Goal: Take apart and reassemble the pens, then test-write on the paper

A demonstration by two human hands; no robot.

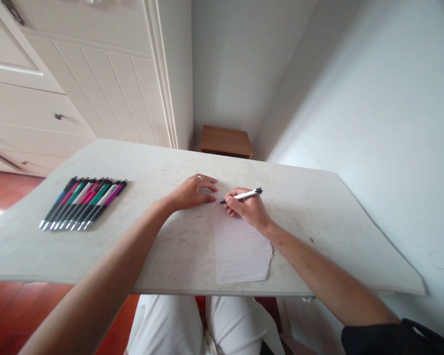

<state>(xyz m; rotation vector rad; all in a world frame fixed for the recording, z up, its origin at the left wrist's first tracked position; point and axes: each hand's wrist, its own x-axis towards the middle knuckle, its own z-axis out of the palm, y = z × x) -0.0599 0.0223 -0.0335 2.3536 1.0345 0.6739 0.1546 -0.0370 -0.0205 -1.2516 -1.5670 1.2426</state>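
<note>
A white pen with black ends (246, 195) is gripped in my right hand (248, 209), its tip pointing left at the upper left part of a sheet of lined paper (240, 251). Whether the tip touches the paper I cannot tell. The sheet lies on the white table, its right edge ragged, and my right hand covers part of its top. My left hand (194, 192) lies on the table at the sheet's upper left corner, fingers apart and stretched toward the paper, with a ring on one finger. Nothing is held in it.
Several pens (83, 202) in blue, pink, green, white and purple lie side by side on the left of the white table (170, 266). Beyond its far edge are a small brown wooden stand (226, 140) and a white cabinet (107, 84). A wall (392, 123) runs along the right.
</note>
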